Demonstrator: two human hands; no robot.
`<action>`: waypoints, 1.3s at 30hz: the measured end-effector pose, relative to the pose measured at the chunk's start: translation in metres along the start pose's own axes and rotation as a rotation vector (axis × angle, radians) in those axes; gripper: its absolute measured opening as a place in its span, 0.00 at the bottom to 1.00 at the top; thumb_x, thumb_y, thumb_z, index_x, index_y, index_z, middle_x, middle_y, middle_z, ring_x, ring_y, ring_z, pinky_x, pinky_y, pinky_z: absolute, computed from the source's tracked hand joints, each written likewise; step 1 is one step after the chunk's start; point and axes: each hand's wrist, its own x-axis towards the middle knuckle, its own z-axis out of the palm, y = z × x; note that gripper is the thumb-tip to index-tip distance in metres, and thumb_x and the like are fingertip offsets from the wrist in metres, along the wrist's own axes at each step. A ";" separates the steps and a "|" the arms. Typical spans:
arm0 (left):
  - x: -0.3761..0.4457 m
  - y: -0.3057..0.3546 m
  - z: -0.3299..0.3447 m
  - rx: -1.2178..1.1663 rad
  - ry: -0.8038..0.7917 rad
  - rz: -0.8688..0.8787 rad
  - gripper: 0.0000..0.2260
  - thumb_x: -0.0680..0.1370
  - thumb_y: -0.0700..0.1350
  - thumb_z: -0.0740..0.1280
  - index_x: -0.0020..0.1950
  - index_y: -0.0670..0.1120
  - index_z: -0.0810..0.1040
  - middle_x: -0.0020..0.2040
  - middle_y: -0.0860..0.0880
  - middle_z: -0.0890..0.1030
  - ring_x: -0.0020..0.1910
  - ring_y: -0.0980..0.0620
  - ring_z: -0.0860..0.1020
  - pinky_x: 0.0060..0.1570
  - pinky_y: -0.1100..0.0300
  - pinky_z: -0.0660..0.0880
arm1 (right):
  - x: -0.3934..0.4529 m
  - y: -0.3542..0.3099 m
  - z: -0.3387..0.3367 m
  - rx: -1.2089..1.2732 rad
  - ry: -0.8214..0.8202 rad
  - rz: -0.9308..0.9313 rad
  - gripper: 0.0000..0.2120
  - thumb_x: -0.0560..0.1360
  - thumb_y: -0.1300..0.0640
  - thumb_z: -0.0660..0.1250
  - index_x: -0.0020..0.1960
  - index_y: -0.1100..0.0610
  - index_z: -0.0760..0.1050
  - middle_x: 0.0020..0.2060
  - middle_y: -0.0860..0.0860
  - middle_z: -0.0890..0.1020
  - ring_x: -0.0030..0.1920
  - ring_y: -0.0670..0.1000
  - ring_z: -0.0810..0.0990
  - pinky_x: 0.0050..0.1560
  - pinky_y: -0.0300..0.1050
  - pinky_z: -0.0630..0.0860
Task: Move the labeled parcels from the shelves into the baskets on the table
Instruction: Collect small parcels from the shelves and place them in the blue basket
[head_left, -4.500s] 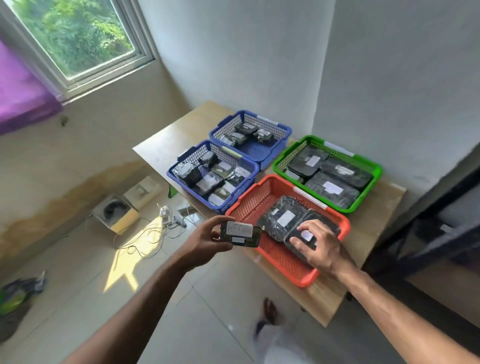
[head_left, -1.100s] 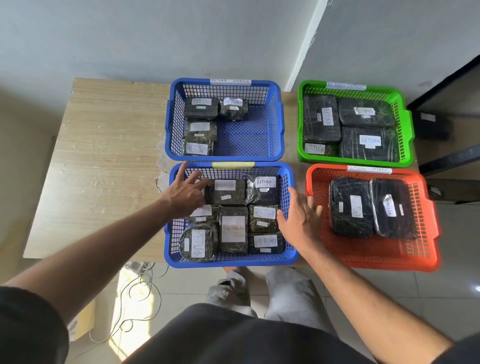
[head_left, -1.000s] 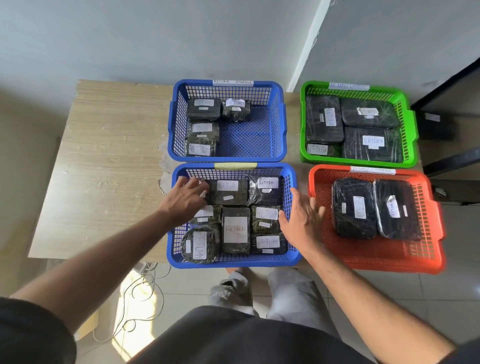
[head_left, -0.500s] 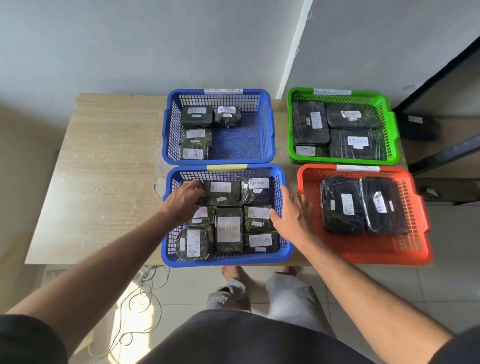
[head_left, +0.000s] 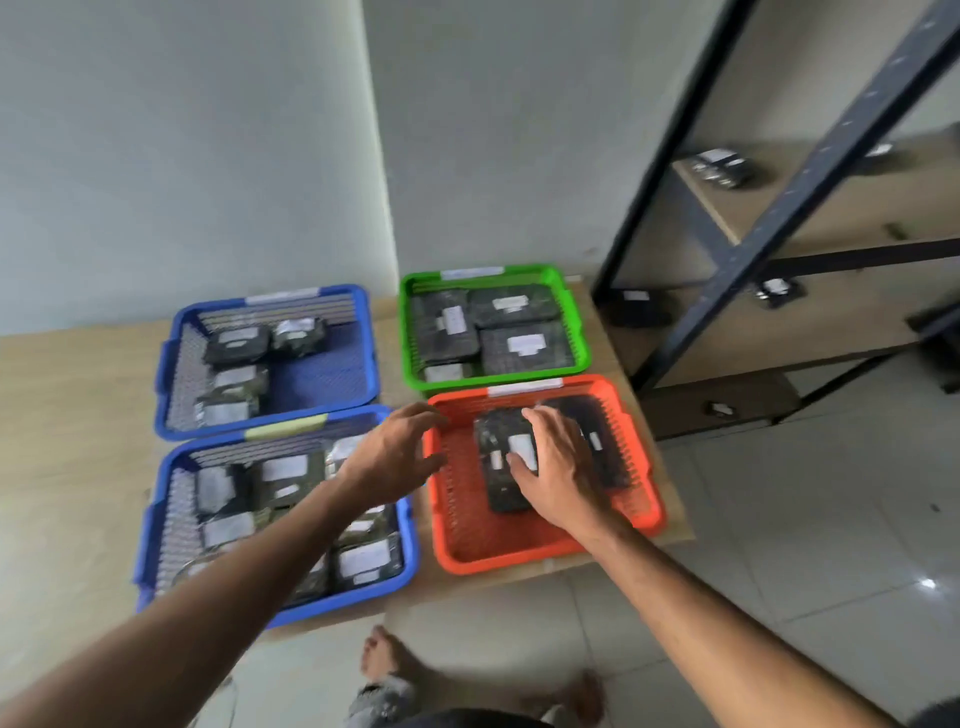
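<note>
Four baskets holding black wrapped parcels with white labels stand on the wooden table (head_left: 78, 395): a near blue basket (head_left: 156, 519), a far blue basket (head_left: 372, 353), a green basket (head_left: 583, 332) and an orange basket (head_left: 467, 545). My left hand (head_left: 395, 457) hovers with spread fingers and holds nothing, over the gap between the near blue and orange baskets. My right hand (head_left: 556, 467) is spread over a black parcel (head_left: 498, 467) in the orange basket; whether it touches the parcel is unclear in the blur. More parcels lie on the shelves, including a top parcel (head_left: 719, 166) and a middle parcel (head_left: 776, 288).
A black metal shelf rack (head_left: 727, 260) with wooden boards stands right of the table, close to the green and orange baskets. Grey walls rise behind the table. My bare feet stand on pale floor tiles (head_left: 779, 519) below the table's front edge.
The view has swung right and the shelves have come into sight. My left hand left the near blue basket's left side and moved right. My right hand moved from that basket's rim over the orange basket.
</note>
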 end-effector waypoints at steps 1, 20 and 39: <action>0.013 0.021 0.010 -0.015 -0.006 0.006 0.22 0.71 0.52 0.72 0.64 0.45 0.81 0.62 0.46 0.81 0.61 0.47 0.79 0.63 0.56 0.74 | -0.003 0.018 -0.016 -0.001 0.022 0.010 0.26 0.75 0.46 0.63 0.67 0.61 0.72 0.61 0.57 0.76 0.60 0.61 0.75 0.61 0.57 0.74; 0.266 0.355 0.154 -0.338 -0.027 0.069 0.19 0.76 0.52 0.75 0.66 0.52 0.80 0.58 0.55 0.80 0.58 0.59 0.78 0.55 0.68 0.75 | 0.013 0.343 -0.293 0.004 0.316 0.187 0.22 0.75 0.51 0.71 0.66 0.57 0.73 0.60 0.53 0.78 0.61 0.56 0.76 0.62 0.51 0.74; 0.546 0.435 0.178 -0.705 0.515 -0.421 0.18 0.80 0.49 0.70 0.67 0.49 0.72 0.65 0.48 0.74 0.59 0.46 0.77 0.59 0.47 0.78 | 0.255 0.487 -0.373 0.378 0.119 0.164 0.14 0.76 0.50 0.72 0.59 0.52 0.77 0.47 0.44 0.82 0.45 0.43 0.80 0.46 0.37 0.75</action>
